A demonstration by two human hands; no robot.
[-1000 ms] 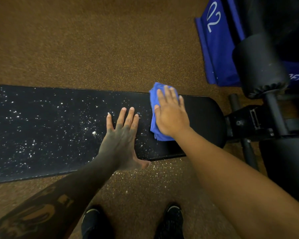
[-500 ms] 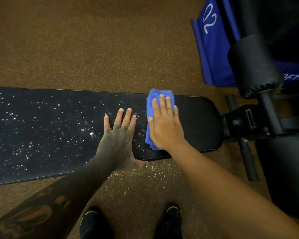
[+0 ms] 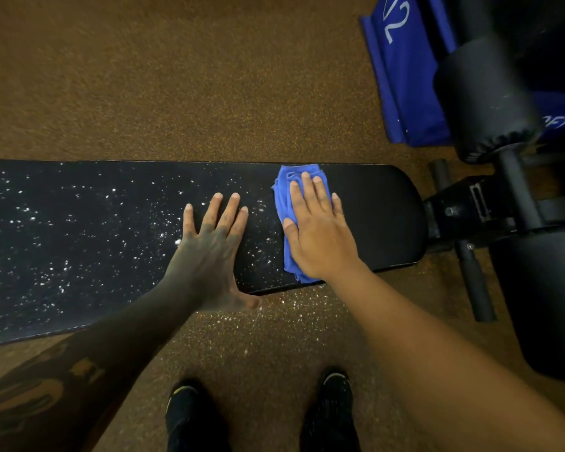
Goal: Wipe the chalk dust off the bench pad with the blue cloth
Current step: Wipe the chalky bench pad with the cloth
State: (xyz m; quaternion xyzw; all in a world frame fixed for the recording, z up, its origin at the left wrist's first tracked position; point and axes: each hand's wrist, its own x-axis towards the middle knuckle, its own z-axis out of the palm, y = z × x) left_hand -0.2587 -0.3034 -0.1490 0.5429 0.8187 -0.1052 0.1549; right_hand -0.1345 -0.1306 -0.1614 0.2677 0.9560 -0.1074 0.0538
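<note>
On the long black padded bench surface point(image 3: 79, 256), right hand point(image 3: 320, 236) lies flat, straight fingers pressing the folded blue cloth point(image 3: 282, 203) near the rounded right end; grip flat, not curled round the cloth. Left hand point(image 3: 209, 249) just beside it, palm down, fingers spread, thumb off the near edge, holding nothing. White chalk dust specks point(image 3: 62, 265) cover the surface left of the cloth, some on brown speckled floor point(image 3: 177, 93). Black shoes point(image 3: 190, 415) at bottom. Blue fabric panel point(image 3: 405, 76) and black foam roller point(image 3: 483, 99) upper right.
</note>
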